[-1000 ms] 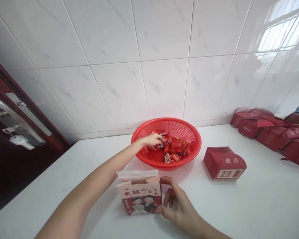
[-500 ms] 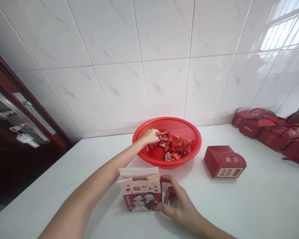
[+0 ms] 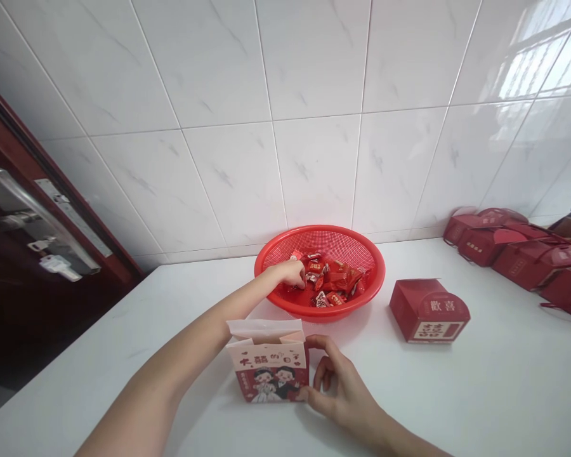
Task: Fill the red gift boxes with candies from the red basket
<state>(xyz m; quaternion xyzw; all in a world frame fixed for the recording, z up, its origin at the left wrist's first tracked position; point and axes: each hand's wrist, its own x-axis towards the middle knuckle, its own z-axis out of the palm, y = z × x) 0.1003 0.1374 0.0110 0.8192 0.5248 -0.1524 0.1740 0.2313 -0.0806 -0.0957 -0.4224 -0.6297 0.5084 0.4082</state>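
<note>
My left hand [image 3: 292,273] reaches into a red plastic basket [image 3: 375,279], its fingers curled down among wrapped candies [image 3: 335,279]. Whatever is between those fingertips is hidden from me. Just in front of the basket, a small paper gift box [image 3: 271,381] stands upright on the table with its top flaps up. A cartoon bridal couple and Chinese characters are printed on its front. My right hand [image 3: 335,384] grips this box by its right side, thumb at the front corner and fingers at the back edge.
A closed red box [image 3: 428,311] sits on the white table [image 3: 504,381] right of the basket. Several more red boxes [image 3: 523,247] are grouped at the far right. A tiled wall [image 3: 318,158] rises behind. At left is a dark door with keys [image 3: 59,263] in its lock.
My left hand has dipped lower and slightly forward of its earlier place in the basket, towards the candies. My right hand and the gift box have stayed put.
</note>
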